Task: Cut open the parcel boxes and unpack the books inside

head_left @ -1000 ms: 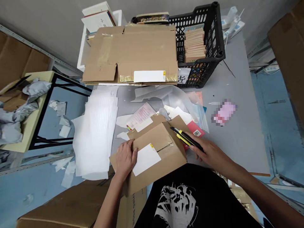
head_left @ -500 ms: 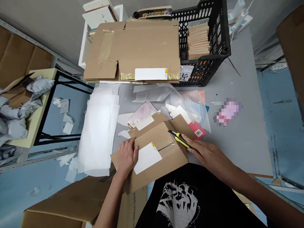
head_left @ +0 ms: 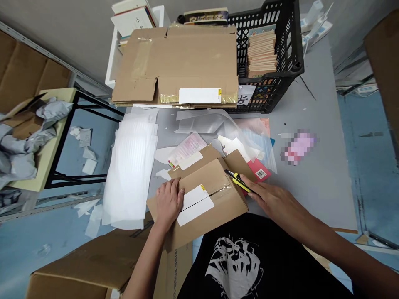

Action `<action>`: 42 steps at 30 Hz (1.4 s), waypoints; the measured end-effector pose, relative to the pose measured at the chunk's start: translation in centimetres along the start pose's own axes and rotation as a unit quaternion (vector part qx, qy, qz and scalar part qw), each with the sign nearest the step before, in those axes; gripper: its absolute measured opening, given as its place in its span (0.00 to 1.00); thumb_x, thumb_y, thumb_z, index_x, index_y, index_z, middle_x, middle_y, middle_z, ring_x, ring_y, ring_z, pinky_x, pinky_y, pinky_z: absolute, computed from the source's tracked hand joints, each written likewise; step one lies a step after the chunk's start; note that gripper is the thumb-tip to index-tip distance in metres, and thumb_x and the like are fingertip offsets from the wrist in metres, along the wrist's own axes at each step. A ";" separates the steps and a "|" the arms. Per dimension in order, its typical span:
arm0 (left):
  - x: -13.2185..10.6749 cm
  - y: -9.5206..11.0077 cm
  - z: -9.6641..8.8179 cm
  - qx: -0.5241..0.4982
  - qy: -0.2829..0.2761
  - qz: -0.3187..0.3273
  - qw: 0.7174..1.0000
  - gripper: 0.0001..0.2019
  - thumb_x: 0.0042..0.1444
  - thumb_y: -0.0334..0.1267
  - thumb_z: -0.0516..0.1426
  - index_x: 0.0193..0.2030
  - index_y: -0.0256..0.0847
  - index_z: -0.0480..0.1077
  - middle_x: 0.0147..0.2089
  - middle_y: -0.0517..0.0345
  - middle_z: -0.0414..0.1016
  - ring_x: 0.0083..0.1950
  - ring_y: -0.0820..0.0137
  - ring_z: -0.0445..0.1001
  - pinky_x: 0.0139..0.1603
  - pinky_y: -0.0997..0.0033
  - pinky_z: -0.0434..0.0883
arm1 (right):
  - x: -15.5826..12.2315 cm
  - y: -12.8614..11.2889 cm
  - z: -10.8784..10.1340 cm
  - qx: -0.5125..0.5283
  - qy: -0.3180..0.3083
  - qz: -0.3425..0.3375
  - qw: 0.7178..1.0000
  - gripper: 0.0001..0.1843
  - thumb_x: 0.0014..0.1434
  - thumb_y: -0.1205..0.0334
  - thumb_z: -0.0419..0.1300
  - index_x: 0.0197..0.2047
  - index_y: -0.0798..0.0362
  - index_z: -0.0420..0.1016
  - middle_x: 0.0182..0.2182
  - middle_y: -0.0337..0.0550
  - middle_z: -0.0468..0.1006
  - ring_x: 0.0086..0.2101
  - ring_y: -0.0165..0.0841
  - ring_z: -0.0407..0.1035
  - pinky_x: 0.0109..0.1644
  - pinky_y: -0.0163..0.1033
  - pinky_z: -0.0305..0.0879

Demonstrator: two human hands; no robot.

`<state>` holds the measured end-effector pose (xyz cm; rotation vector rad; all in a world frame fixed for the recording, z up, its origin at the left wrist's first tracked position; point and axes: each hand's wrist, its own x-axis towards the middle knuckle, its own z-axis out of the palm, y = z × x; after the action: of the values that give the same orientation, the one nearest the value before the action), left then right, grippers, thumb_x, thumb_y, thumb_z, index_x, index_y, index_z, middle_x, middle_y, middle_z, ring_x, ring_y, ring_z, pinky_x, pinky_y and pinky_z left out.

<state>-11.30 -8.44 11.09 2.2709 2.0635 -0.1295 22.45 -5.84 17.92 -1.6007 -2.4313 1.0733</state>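
A small cardboard box [head_left: 215, 207] with a white label [head_left: 195, 203] lies at the table's near edge. My left hand [head_left: 168, 200] rests flat on its left end, fingers pressed on the top flap. My right hand [head_left: 271, 198] grips a yellow and black utility knife [head_left: 238, 180], whose tip touches the box's right end at the taped seam. The two top flaps lie almost shut, with a dark slit along the seam across the label.
A flattened cardboard sheet [head_left: 177, 66] and a black crate [head_left: 274, 54] of stacked booklets stand at the back. White foam sheets [head_left: 131, 170], papers and plastic bags [head_left: 215, 124] litter the grey table. A red packet [head_left: 260, 171] lies right of the box. Another carton [head_left: 99, 265] sits below.
The raised top flap has been pressed down, so the label now lies across the seam. My right hand brought the knife's tip closer to the box's right end.
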 end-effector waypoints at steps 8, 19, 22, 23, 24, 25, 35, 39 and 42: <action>0.3 0.6 -0.2 0.034 -0.038 -0.020 0.999 0.25 0.65 0.45 0.39 0.60 0.37 0.64 0.50 0.43 0.71 0.45 0.57 0.66 0.43 0.59 0.60 | -1.4 -0.6 0.4 -0.123 -0.048 -0.021 0.991 0.40 0.58 0.74 0.48 0.71 0.49 0.38 0.35 0.45 0.75 0.27 0.30 0.68 0.29 0.34 0.60; 0.4 1.3 -0.1 0.068 -0.038 -0.037 0.996 0.25 0.65 0.44 0.39 0.63 0.37 0.62 0.48 0.42 0.71 0.43 0.57 0.66 0.43 0.59 0.59 | -2.9 -3.2 1.3 -0.249 -0.073 0.031 0.965 0.45 0.50 0.83 0.46 0.70 0.53 0.41 0.32 0.42 0.74 0.19 0.28 0.65 0.21 0.35 0.54; 0.5 1.4 -0.2 0.068 -0.036 -0.043 0.996 0.25 0.65 0.44 0.40 0.62 0.37 0.62 0.48 0.42 0.71 0.44 0.56 0.66 0.42 0.59 0.59 | -3.5 -3.5 1.9 -0.261 -0.053 0.036 0.963 0.44 0.50 0.82 0.47 0.69 0.53 0.42 0.31 0.41 0.73 0.17 0.27 0.63 0.19 0.35 0.53; 0.5 1.5 -0.2 0.071 -0.036 -0.043 0.996 0.24 0.65 0.44 0.40 0.62 0.38 0.62 0.48 0.42 0.71 0.44 0.56 0.66 0.42 0.59 0.59 | -3.7 -3.6 2.1 -0.267 -0.046 0.038 0.962 0.44 0.50 0.82 0.47 0.69 0.53 0.43 0.31 0.41 0.73 0.17 0.26 0.63 0.19 0.34 0.53; 0.5 1.6 -0.2 0.075 -0.037 -0.042 0.996 0.25 0.65 0.44 0.40 0.62 0.38 0.62 0.48 0.42 0.71 0.44 0.56 0.66 0.42 0.59 0.59 | -3.8 -3.7 2.2 -0.274 -0.040 0.039 0.960 0.44 0.50 0.83 0.47 0.69 0.53 0.45 0.30 0.40 0.72 0.17 0.26 0.62 0.19 0.34 0.53; 0.5 1.6 -0.2 0.079 -0.037 -0.042 0.995 0.25 0.65 0.44 0.40 0.63 0.38 0.62 0.48 0.42 0.71 0.44 0.56 0.65 0.42 0.59 0.59 | -4.0 -3.8 2.3 -0.279 -0.038 0.038 0.959 0.43 0.50 0.83 0.47 0.69 0.54 0.46 0.30 0.40 0.72 0.17 0.26 0.62 0.19 0.34 0.53; 0.6 1.7 -0.1 0.099 -0.035 -0.041 0.994 0.26 0.65 0.46 0.39 0.63 0.36 0.61 0.44 0.43 0.70 0.41 0.57 0.65 0.40 0.60 0.59 | -5.4 -5.2 2.7 -0.315 -0.045 0.051 0.947 0.46 0.47 0.86 0.48 0.68 0.54 0.49 0.27 0.37 0.70 0.16 0.26 0.64 0.19 0.33 0.56; 0.7 1.7 -0.1 0.103 -0.039 -0.047 0.993 0.26 0.65 0.46 0.40 0.63 0.36 0.61 0.44 0.43 0.71 0.41 0.57 0.65 0.40 0.61 0.59 | -5.8 -5.5 2.9 -0.333 -0.043 0.055 0.940 0.46 0.47 0.86 0.48 0.69 0.55 0.48 0.26 0.36 0.69 0.16 0.26 0.64 0.18 0.33 0.56; 0.7 1.7 0.0 0.098 -0.035 -0.049 0.993 0.26 0.65 0.46 0.40 0.63 0.36 0.61 0.43 0.43 0.71 0.42 0.57 0.66 0.41 0.61 0.59 | -6.1 -5.7 3.0 -0.347 -0.049 0.061 0.935 0.44 0.48 0.86 0.48 0.68 0.54 0.50 0.26 0.36 0.69 0.16 0.25 0.64 0.18 0.32 0.57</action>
<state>-9.53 -7.88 11.04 2.2319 2.2163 -0.4286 19.55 -13.72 20.83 -1.9089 -3.0215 0.2873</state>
